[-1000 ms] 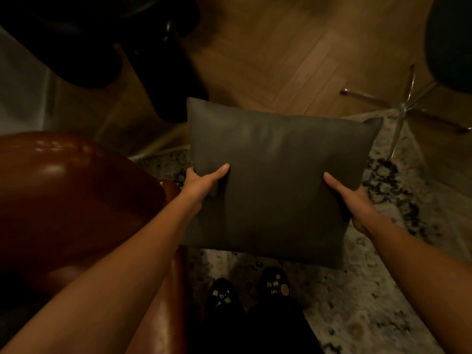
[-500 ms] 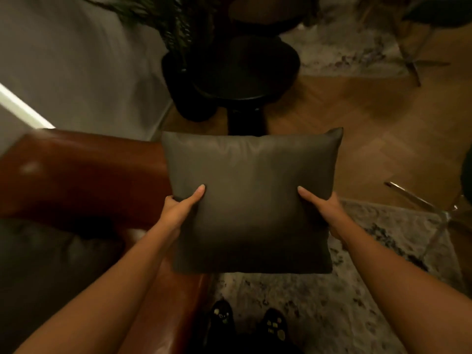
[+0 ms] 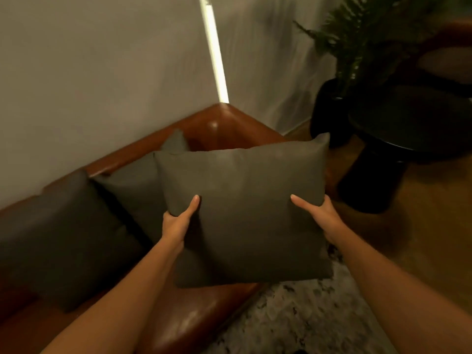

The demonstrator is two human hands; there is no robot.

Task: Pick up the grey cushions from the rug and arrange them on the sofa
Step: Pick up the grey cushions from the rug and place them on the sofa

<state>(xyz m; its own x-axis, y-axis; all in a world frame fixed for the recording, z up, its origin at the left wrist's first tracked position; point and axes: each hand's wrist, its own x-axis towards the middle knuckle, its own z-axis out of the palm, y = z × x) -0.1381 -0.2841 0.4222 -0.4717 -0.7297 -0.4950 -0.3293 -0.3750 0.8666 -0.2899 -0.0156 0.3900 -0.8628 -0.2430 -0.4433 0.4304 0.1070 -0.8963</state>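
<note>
Across the upper left of the frame, a plain grey wall point(image 3: 102, 72) fills the most space, cut by a bright light strip point(image 3: 214, 47) that runs down to the corner of the sofa point(image 3: 229, 123). The sofa is glossy brown leather and slants from the lower left up to the centre. A wooden floor point(image 3: 421, 251) takes the right side. In the centre, the held cushion point(image 3: 250, 200) hangs in the air over the sofa's right end, touching nothing but the hands. It is dark grey, smooth and matte, plump in the middle with pointed corners, and its broad face is turned to the camera. Its long axis runs left to right across the frame, and the upper edge climbs a little toward the right. Two more grey cushions already sit on the sofa: a large cushion point(image 3: 63, 238) at the left and a second cushion point(image 3: 132, 185) partly hidden behind the held one. A black round table point(image 3: 408, 123) and a potted fern point(image 3: 357, 39) stand at the upper right, and a mottled rug point(image 3: 293, 323) shows at the bottom centre. The left hand point(image 3: 176, 223) grasps the cushion's left edge and the right hand point(image 3: 321, 215) grasps its right edge. Each thumb lies on the near face, and the fingers are hidden behind.
</note>
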